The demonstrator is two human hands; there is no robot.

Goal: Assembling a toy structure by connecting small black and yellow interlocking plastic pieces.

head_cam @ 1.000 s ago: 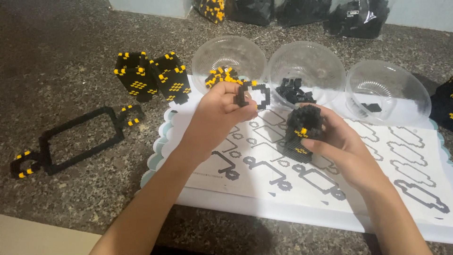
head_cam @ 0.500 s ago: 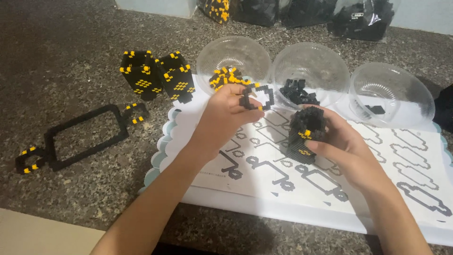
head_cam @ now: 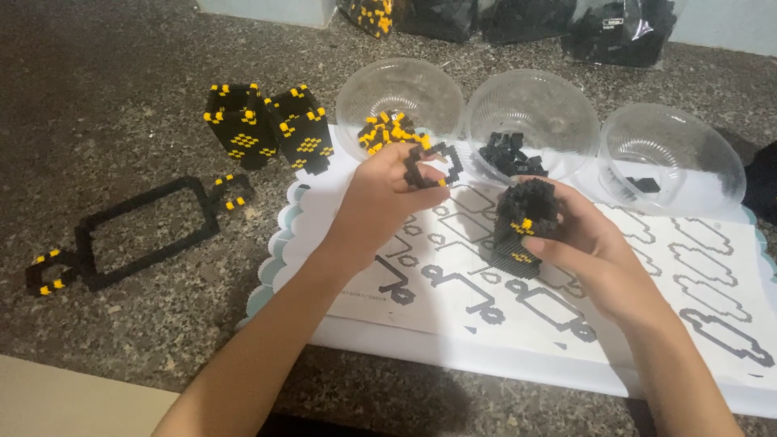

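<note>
My left hand [head_cam: 380,198] pinches a small black frame of tiny bricks [head_cam: 433,162], held just above the white instruction sheet [head_cam: 486,275]. My right hand [head_cam: 595,255] grips a black block tower with yellow dots [head_cam: 522,226], standing it on the sheet. The two hands are apart, the frame to the left of the tower and slightly higher.
Three clear bowls stand behind: one with yellow and black bricks [head_cam: 392,129], one with black bricks [head_cam: 506,154], one nearly bare [head_cam: 672,154]. Two finished black-yellow towers [head_cam: 267,125] stand at the left. A flat black rectangular frame [head_cam: 133,231] lies on the dark stone counter. Bags of bricks [head_cam: 502,16] line the back.
My left hand has lifted the small black frame slightly and turned it. The right hand and tower have hardly moved.
</note>
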